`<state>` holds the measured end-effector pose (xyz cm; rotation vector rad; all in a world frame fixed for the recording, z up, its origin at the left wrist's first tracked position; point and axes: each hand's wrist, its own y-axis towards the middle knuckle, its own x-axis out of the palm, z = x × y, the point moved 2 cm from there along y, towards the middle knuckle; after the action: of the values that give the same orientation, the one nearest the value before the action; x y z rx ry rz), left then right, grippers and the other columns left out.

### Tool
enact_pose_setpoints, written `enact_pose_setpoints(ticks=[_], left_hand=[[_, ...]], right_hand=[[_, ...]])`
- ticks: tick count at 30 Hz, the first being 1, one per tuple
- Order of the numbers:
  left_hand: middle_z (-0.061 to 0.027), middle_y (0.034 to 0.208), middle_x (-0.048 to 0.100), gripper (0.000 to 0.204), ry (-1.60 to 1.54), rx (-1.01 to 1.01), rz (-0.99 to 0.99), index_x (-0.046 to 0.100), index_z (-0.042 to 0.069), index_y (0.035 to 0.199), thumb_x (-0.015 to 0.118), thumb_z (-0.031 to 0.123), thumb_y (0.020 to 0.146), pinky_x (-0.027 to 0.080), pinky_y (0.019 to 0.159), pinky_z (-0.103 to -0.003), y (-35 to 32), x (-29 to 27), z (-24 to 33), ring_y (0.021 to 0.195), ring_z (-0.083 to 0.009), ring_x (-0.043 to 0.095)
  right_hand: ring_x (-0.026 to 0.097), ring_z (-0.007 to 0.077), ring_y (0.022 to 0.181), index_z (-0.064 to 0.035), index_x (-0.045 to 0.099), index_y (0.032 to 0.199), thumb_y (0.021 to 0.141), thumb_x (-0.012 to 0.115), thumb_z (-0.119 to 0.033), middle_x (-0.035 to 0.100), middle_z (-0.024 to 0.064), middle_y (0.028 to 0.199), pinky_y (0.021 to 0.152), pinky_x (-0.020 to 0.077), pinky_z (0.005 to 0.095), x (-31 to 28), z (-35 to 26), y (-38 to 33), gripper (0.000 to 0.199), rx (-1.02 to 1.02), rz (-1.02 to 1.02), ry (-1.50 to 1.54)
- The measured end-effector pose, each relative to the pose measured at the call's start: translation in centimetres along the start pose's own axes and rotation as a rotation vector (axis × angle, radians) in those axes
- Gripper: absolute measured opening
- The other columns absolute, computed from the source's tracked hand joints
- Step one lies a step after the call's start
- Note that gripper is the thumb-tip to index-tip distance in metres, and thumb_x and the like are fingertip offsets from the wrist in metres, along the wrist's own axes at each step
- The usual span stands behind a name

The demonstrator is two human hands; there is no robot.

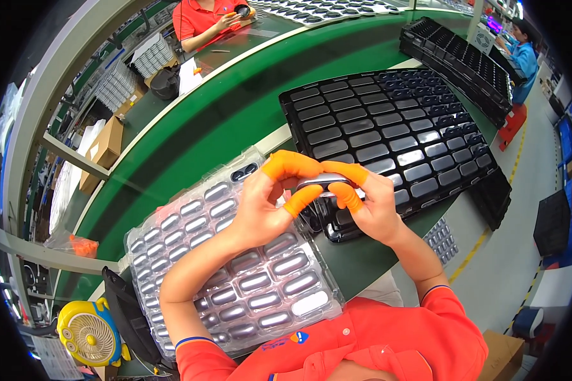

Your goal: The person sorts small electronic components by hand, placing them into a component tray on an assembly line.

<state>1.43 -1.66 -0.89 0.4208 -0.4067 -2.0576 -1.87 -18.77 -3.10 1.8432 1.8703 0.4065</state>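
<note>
My left hand (260, 206) and my right hand (368, 203) meet over the workbench, both with orange finger cots on the fingertips. Together they pinch a small silvery oblong part (323, 182) between thumbs and forefingers. Under my left forearm lies a clear blister tray (190, 222) filled with several of the same silvery parts. Beyond my right hand sits a black moulded tray (388, 127) with many oblong pockets; the pockets at its far right corner hold dark parts.
A green conveyor belt (235, 108) runs behind the trays. More black trays (457, 57) are stacked at the far right. A person in an orange shirt (203, 19) works across the belt, another in blue (524, 57) at right. A yellow desk fan (89, 333) stands lower left.
</note>
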Motion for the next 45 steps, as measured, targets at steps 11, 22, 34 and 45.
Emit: enact_pose_setpoints(ticks=[11, 22, 34, 45], left_hand=[[-0.0076, 0.088, 0.057, 0.021, 0.468, 0.117, -0.151, 0.058, -0.003, 0.094, 0.067, -0.002, 0.075, 0.051, 0.055, -0.022, 0.0, -0.1, 2.1, 0.069, -0.0128, 0.059], [-0.0076, 0.084, 0.059, 0.018, 0.284, -0.195, -0.131, 0.056, -0.004, 0.095, 0.063, -0.002, 0.079, 0.051, 0.053, -0.023, -0.2, 0.0, 0.5, 0.063, -0.0135, 0.06], [-0.0132, 0.089, 0.061, 0.016, -0.025, -0.34, -0.113, 0.051, -0.006, 0.103, 0.051, -0.002, 0.087, 0.056, 0.064, -0.028, 0.4, -0.5, 0.7, 0.077, -0.0219, 0.066], [-0.0078, 0.081, 0.06, 0.02, 0.318, -0.231, -0.149, 0.053, -0.004, 0.101, 0.059, -0.004, 0.082, 0.052, 0.06, -0.024, 1.0, -1.5, 2.4, 0.069, -0.0146, 0.062]], right_hand=[[0.057, 0.0221, 0.059, 0.0061, 0.06, 0.102, 0.076, 0.065, -0.003, 0.061, 0.0131, 0.077, 0.052, 0.0435, 0.0263, 0.4, -0.1, -0.8, 0.028, -0.49, 0.059, -0.45], [0.056, 0.0141, 0.057, 0.0036, 0.063, 0.1, 0.08, 0.061, 0.0, 0.061, 0.0093, 0.073, 0.05, 0.0421, 0.0222, 1.6, 1.3, -1.2, 0.021, -0.313, 0.101, -0.274], [0.057, 0.0095, 0.063, 0.0029, 0.06, 0.104, 0.081, 0.064, -0.005, 0.06, 0.004, 0.075, 0.057, 0.0455, 0.0212, 1.3, 0.7, -1.3, 0.025, -0.044, 0.121, -0.182], [0.05, 0.0057, 0.062, -0.0002, 0.054, 0.099, 0.093, 0.046, -0.036, 0.056, 0.0014, 0.076, 0.057, 0.0402, 0.018, 1.5, 2.2, -0.7, 0.037, 0.066, -0.048, 0.464]])
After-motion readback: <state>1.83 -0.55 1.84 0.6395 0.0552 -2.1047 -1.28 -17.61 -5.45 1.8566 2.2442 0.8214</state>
